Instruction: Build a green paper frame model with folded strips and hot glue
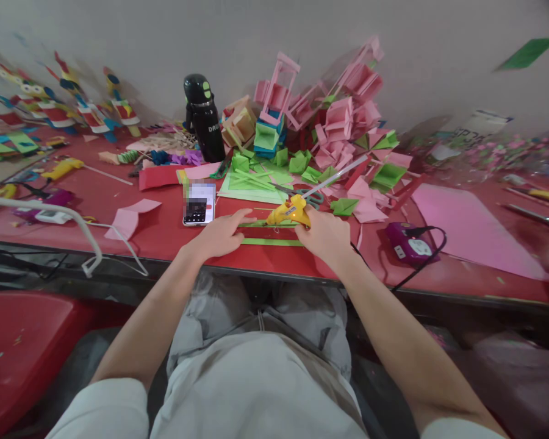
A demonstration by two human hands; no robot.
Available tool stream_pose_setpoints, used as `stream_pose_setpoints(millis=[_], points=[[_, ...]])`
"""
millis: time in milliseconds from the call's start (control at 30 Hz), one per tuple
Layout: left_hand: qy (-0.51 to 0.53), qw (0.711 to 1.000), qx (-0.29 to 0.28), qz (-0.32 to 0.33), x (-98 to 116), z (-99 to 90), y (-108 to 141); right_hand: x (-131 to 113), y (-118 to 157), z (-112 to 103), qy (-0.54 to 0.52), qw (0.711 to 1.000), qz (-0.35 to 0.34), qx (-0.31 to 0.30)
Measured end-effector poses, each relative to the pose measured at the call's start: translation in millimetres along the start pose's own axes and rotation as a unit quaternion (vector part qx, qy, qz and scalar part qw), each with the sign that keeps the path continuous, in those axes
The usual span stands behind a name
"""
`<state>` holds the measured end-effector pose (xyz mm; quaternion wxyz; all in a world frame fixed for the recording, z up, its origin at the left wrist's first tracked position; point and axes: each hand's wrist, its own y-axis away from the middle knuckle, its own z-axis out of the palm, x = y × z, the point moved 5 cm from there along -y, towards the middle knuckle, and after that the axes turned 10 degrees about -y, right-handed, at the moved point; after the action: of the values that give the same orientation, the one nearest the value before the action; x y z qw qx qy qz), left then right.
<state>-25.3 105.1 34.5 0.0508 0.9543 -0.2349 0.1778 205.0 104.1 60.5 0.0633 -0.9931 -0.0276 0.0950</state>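
My right hand [327,235] is closed around a yellow hot glue gun [287,210]. A clear glue stick [336,175] sticks out of its back, up and to the right, and its nozzle points left over a narrow green paper strip [252,225]. At the strip's left end, my left hand [222,235] has it between thumb and fingers, the index finger stretched out above. A second light green strip [272,242] lies flat on the red table [265,259], nearer to me. The glue gun hides part of the first strip.
A phone [199,204] lies left of my hands, with a black bottle [204,122] behind it. Folded green paper pieces [256,177], scissors [315,196] and pink paper chairs [341,119] are heaped beyond. On the right sit a purple power socket [405,242] with cable and a pink sheet [471,225].
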Motion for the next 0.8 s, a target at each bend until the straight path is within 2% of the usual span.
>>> stream_pose_setpoints(millis=[333, 633, 800], points=[[0.001, 1.000, -0.004, -0.008, -1, 0.8, 1, 23, 5, -7, 0.014, 1.000, 0.026, 0.010], [0.005, 1.000, -0.002, 0.001, -2, 2.4, 2, 40, 12, -16, 0.019, 0.997, 0.070, -0.014], [0.016, 1.000, -0.001, 0.002, -1, 1.6, 3, 55, 18, -23, 0.022, 0.996, 0.092, -0.008]])
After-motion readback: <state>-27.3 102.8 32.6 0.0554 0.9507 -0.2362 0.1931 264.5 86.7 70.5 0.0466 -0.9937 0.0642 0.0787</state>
